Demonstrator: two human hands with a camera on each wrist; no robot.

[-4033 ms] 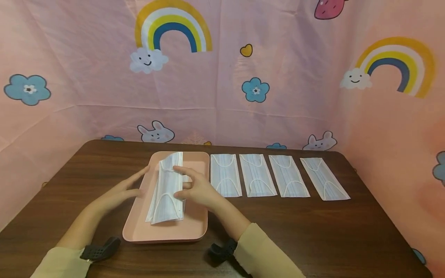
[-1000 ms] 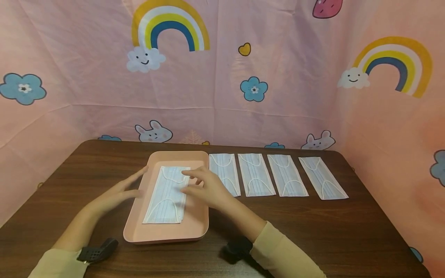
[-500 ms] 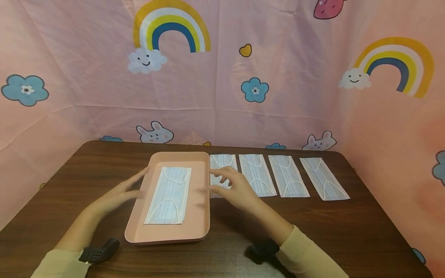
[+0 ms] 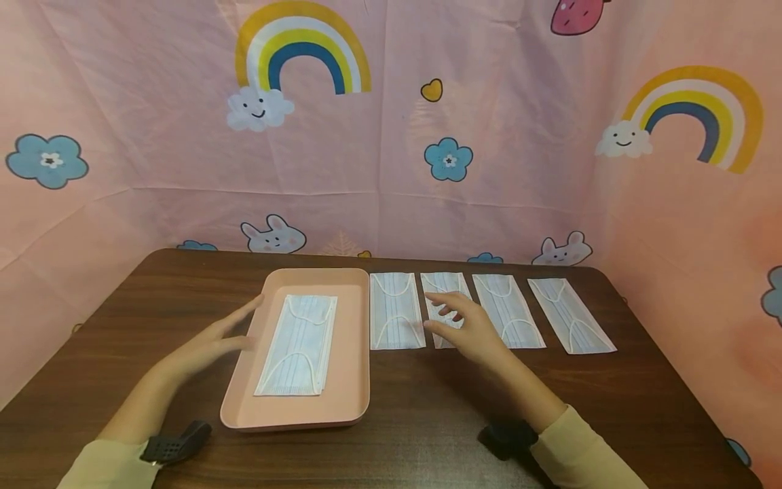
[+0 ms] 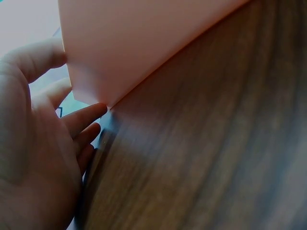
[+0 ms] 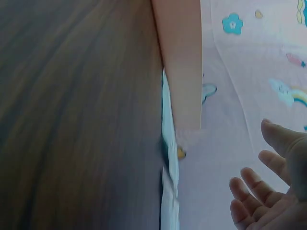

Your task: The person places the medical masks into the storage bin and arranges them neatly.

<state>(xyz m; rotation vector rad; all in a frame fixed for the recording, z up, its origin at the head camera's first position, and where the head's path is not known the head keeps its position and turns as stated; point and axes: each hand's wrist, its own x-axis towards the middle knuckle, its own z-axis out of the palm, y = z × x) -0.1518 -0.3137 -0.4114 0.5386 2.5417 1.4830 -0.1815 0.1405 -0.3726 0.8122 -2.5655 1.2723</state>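
My left hand (image 4: 203,348) stays at the left side of a pink tray (image 4: 292,411), its thumb and fingers spread along the wall. In the left wrist view, that hand's fingertips touch the tray wall (image 5: 120,43). Face masks (image 4: 295,345), pale blue with white ear loops, lie in the tray, one atop another; how many I cannot tell. Over the table's right half hovers my right hand (image 4: 473,333), fingers loosely bent and holding nothing. It partly covers a face mask (image 4: 444,280) beneath it. In the right wrist view, the right hand (image 6: 268,191) is apart from everything.
Beside the tray lies a face mask (image 4: 396,309). Two more, a third face mask (image 4: 508,312) and a slanted face mask (image 4: 571,316), lie farther right on the dark wooden table (image 4: 421,421). A pink patterned cloth (image 4: 391,136) hangs behind and at the sides.
The right hand laid a mask on the others in the tray, let go, and moved right, out over the row of masks. My left hand has kept its place at the tray.
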